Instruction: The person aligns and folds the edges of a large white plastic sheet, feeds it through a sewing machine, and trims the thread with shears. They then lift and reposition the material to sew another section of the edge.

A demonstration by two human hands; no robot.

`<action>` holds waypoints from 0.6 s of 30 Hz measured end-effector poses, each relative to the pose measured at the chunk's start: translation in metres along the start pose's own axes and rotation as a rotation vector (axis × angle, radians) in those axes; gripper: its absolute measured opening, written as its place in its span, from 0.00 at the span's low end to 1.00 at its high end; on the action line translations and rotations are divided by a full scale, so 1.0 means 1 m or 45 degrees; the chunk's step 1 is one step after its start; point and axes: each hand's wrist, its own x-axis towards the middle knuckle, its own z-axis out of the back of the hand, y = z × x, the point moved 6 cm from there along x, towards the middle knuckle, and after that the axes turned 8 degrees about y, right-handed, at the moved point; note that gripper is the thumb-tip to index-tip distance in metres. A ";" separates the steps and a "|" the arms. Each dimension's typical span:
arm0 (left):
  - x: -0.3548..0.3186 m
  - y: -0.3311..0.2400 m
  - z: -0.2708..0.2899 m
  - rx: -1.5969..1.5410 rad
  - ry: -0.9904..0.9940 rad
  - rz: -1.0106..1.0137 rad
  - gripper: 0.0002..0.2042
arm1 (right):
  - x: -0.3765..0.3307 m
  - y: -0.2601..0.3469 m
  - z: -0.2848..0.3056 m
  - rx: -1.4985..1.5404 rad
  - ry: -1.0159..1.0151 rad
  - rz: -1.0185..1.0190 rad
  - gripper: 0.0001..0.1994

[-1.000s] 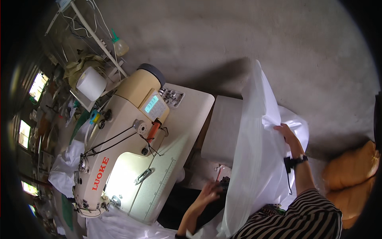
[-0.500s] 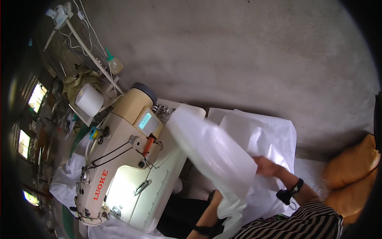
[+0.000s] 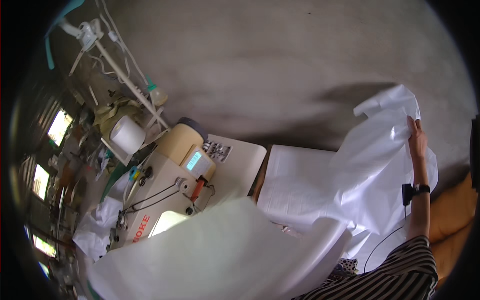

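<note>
My right hand (image 3: 416, 139) is raised at the right, its fingers closed on the upper edge of a white plastic sheet (image 3: 372, 155). From there the sheet hangs in shiny folds. A broad white sheet (image 3: 215, 250) sweeps across the foreground, blurred at its upper edge. Whether it is one piece with the raised sheet, I cannot tell. It covers the sewing bed and lower front of the cream sewing machine (image 3: 167, 165), whose small display is lit. My left hand is out of sight, and the foreground sheet covers the area where its forearm was.
White sheeting (image 3: 295, 172) lies flat on a surface right of the machine, against the grey wall (image 3: 280, 65). A white thread cone (image 3: 128, 136) and a green-topped bottle (image 3: 158, 96) are beside the machine's stand. Orange sacks (image 3: 450, 210) sit at the far right.
My right hand has lifted up and to the right with the sheet. White sheeting has swung down and left over the sewing bed. My left forearm has gone from view.
</note>
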 end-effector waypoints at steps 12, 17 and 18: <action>-0.225 -0.102 0.140 0.484 -0.633 -0.267 0.41 | -0.103 0.438 -0.003 0.637 0.366 0.885 0.23; -0.305 -0.117 0.191 0.670 -0.896 -0.252 0.40 | -0.296 0.626 0.136 1.252 2.682 1.550 0.23; -0.316 -0.117 0.203 0.710 -0.937 -0.242 0.40 | -0.319 0.651 0.165 1.339 2.586 1.946 0.24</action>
